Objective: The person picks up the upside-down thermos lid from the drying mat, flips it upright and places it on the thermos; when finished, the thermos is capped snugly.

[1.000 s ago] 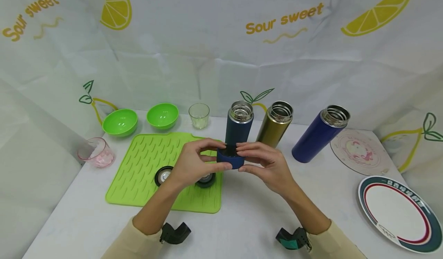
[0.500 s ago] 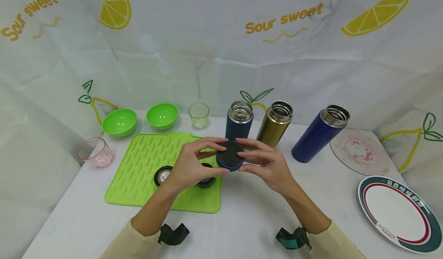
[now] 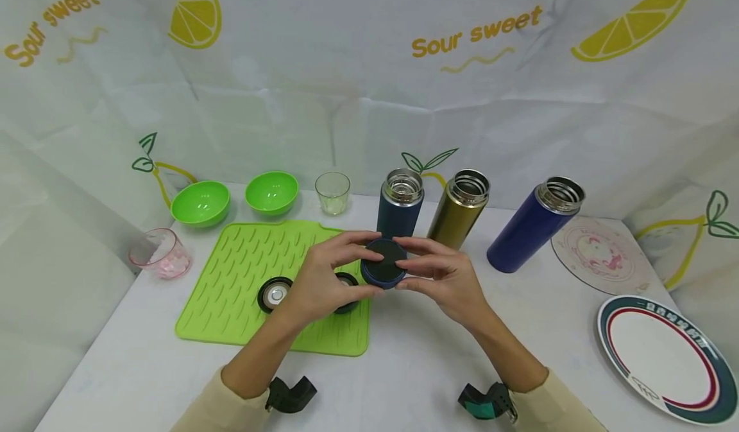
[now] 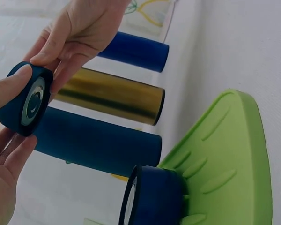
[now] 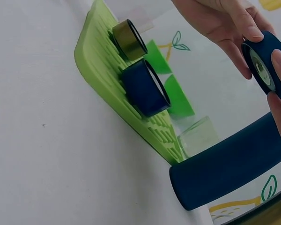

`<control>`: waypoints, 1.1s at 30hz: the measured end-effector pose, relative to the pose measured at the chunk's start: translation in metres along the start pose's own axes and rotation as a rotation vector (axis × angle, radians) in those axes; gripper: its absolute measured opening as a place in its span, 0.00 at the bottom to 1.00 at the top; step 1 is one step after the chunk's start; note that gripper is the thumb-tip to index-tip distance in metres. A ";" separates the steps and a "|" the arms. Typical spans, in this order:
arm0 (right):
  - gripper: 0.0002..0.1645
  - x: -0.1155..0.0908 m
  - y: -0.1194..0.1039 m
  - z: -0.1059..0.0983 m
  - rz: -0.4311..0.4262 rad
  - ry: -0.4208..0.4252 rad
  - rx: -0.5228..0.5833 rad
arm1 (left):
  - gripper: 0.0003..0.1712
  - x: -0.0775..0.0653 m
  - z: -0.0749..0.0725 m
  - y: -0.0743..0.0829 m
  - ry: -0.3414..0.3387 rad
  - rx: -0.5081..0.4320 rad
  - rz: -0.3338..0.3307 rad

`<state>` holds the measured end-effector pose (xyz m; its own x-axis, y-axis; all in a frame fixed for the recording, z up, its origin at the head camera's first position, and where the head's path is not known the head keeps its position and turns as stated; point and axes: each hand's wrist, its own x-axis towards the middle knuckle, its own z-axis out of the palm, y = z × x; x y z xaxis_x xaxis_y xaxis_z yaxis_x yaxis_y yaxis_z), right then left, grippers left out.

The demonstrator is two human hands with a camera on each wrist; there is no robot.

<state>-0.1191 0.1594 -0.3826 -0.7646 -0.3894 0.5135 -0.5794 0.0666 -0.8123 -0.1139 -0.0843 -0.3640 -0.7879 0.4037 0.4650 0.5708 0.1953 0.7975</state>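
Observation:
Both hands hold a dark blue flask lid [image 3: 383,263] in front of the open flasks, its flat dark top tilted toward the head camera. My left hand [image 3: 325,279] pinches its left side, one finger lying over the top. On its right side are the thumb and fingertips of my right hand [image 3: 446,276]. The lid's metal-lined underside shows in the left wrist view. Just behind stands a dark teal flask [image 3: 398,217], with a gold flask [image 3: 458,214] and a blue flask [image 3: 528,226] farther right, all lidless with steel necks.
A gold lid [image 5: 129,40] and a blue lid [image 5: 145,88] rest upside down on the green mat [image 3: 231,278]. Behind it are two green bowls [image 3: 200,205] and a glass [image 3: 332,194]; a pink glass [image 3: 164,259] stands left. An oval plate [image 3: 658,355] and round mat [image 3: 600,252] lie right.
The lid has turned in the hands, from edge-on to its flat top facing the head camera. The fingers have shifted slightly around it; the flasks and loose lids have stayed put.

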 end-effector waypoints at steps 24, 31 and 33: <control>0.21 0.004 -0.015 -0.003 -0.048 0.175 -0.008 | 0.22 -0.008 -0.015 0.006 0.057 0.059 -0.019; 0.35 0.014 -0.019 -0.001 -0.047 0.413 -0.026 | 0.21 -0.018 -0.034 0.006 0.107 0.097 -0.062; 0.39 0.016 -0.018 0.001 0.014 0.434 -0.065 | 0.22 -0.021 -0.038 0.005 0.117 0.111 -0.088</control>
<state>-0.1203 0.1510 -0.3603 -0.8122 0.0334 0.5824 -0.5740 0.1323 -0.8081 -0.1028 -0.1261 -0.3548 -0.8538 0.2754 0.4418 0.5152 0.3255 0.7929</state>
